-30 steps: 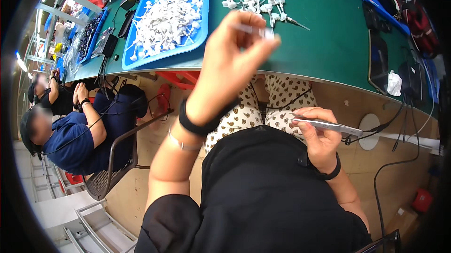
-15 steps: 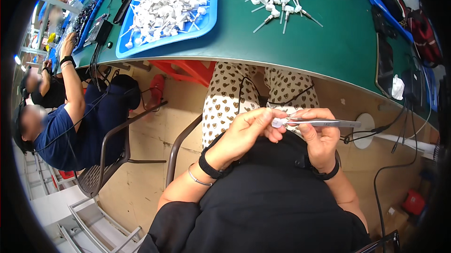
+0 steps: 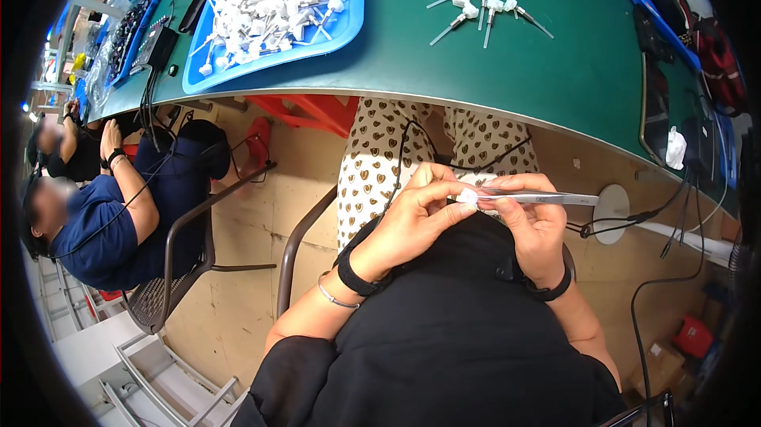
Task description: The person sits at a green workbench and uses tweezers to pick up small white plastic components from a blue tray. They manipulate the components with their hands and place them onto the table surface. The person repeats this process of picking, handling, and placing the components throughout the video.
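Observation:
Above my lap, my left hand (image 3: 424,213) pinches a small white plastic part (image 3: 468,195) between thumb and fingers. My right hand (image 3: 533,225) is closed on metal tweezers (image 3: 555,199), whose handle end sticks out to the right. The tweezer tips meet the white part, but whether they grip it is too small to tell. On the green table beyond lies a loose group of white plastic pieces with thin clear tubes (image 3: 468,0). A blue tray (image 3: 354,26) to their left holds a heap of similar pieces (image 3: 273,7).
The green table's (image 3: 555,82) curved front edge runs beyond my knees. At the right are a dark flat device (image 3: 653,106), crumpled white tissue (image 3: 675,148) and hanging black cables (image 3: 674,276). A person in dark blue (image 3: 107,225) sits at the left beside a chair (image 3: 170,268).
My left fingers have shifted around the white part and now cover more of it. The tweezers have moved slightly left. At the left, the seated person's hand has come down from the table.

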`<state>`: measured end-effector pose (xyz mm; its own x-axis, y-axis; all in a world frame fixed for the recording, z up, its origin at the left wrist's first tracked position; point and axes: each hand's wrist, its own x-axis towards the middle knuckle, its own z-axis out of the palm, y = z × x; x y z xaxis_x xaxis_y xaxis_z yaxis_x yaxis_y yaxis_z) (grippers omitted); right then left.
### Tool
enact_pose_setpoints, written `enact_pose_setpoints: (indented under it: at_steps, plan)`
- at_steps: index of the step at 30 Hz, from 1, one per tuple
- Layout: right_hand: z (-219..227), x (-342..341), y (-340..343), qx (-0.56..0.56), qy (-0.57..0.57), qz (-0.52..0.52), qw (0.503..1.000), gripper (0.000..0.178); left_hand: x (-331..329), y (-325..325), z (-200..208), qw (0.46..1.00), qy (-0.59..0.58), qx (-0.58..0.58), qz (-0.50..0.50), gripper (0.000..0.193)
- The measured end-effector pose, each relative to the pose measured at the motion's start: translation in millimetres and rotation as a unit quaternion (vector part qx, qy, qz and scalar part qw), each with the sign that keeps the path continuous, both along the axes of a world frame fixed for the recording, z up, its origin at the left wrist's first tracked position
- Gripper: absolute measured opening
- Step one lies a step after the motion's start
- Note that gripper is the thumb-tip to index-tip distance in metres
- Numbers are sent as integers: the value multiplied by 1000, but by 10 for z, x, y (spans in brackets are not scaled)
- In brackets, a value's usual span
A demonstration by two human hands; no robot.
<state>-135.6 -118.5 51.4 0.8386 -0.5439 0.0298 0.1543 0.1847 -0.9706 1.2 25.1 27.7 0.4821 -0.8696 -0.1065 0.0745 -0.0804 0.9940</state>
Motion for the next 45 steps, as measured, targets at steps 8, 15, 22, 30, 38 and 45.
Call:
enact_pose_setpoints:
  at_steps: [8, 15, 22, 30, 38, 45]
  plan:
    - [-4, -3, 14, 21, 0, 6, 1000, 19, -4, -4, 69, 982, 179, 45, 28, 26]
    - [-49, -24, 14, -90, 8, -17, 996, 16, 2, 22, 21, 996, 73, 44, 11, 16]
    - [-55, -20, 9, -203, 1, -29, 979, 14, -34, 6, 0, 999, -33, 16, 18, 18]
    - [-60, 0, -4, -261, 5, -32, 965, 14, -60, -2, 43, 991, -135, 0, 21, 17]
    - [-49, 13, -20, -303, 9, -28, 952, 13, -73, 4, 14, 986, -167, 2, 18, 17]
    - [-84, 1, -8, -289, 15, -32, 957, 11, -80, 15, 20, 986, -168, 16, 12, 17]
